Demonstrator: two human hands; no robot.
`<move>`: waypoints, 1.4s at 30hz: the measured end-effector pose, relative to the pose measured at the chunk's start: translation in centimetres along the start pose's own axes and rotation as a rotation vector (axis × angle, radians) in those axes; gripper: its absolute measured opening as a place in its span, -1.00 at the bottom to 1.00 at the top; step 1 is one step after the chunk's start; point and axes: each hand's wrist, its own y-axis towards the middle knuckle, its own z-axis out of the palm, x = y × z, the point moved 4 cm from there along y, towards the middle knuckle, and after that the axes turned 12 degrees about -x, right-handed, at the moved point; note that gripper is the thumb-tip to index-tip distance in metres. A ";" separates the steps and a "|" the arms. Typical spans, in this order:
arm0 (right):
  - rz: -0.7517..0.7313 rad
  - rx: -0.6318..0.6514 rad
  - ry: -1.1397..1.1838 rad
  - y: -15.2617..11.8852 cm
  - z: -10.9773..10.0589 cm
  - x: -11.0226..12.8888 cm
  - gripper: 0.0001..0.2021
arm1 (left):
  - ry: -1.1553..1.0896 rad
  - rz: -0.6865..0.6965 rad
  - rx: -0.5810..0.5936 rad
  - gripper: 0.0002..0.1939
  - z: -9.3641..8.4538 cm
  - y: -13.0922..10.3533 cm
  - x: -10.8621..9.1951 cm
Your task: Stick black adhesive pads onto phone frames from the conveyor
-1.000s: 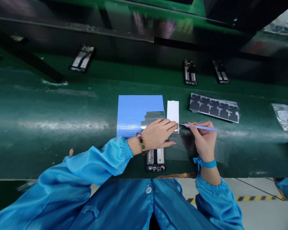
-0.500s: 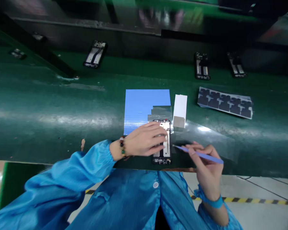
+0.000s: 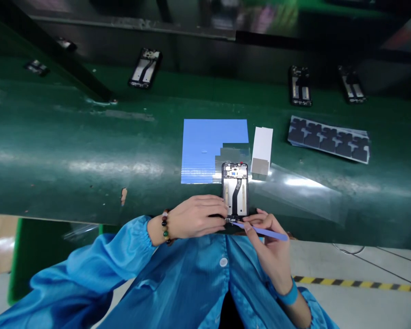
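Observation:
An opened phone (image 3: 230,194), its circuit board and black ribbon cable showing, lies near the bench's front edge, its top end on a clear film (image 3: 236,152). My left hand (image 3: 202,215) is at its lower left side, fingers together and curled against the frame. My right hand (image 3: 269,237) pinches slim purple tweezers (image 3: 270,234) between thumb and fingers. Their tip reaches the phone's bottom edge, though what it touches there is too small to make out. Fingers of the right hand rest close to the phone's lower right corner.
A blue sheet (image 3: 205,132) lies under the film. Beside it are a white card stack (image 3: 262,146), a strip of black stickers (image 3: 329,138) and a clear plastic sheet (image 3: 304,192). Several opened phones (image 3: 145,68) line the back; a dark post (image 3: 61,59) slants at left.
My left hand has slid down from over the phone's middle to its lower left side, uncovering the ribbon cable. My right hand has brought the tweezers left to the phone's bottom edge.

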 end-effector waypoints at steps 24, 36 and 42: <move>-0.451 -0.488 -0.435 24.2 -8.7 1.7 -0.74 | 0.300 0.223 -0.038 -0.77 -1.7 6.7 3.6; -0.435 -0.549 -0.529 26.3 -8.7 -0.4 -0.64 | 0.169 0.063 -0.064 -0.82 -1.6 5.3 5.5; -0.470 -0.663 -0.426 19.9 -10.4 4.1 -0.65 | 0.164 0.073 -0.140 -0.87 -2.3 5.2 5.1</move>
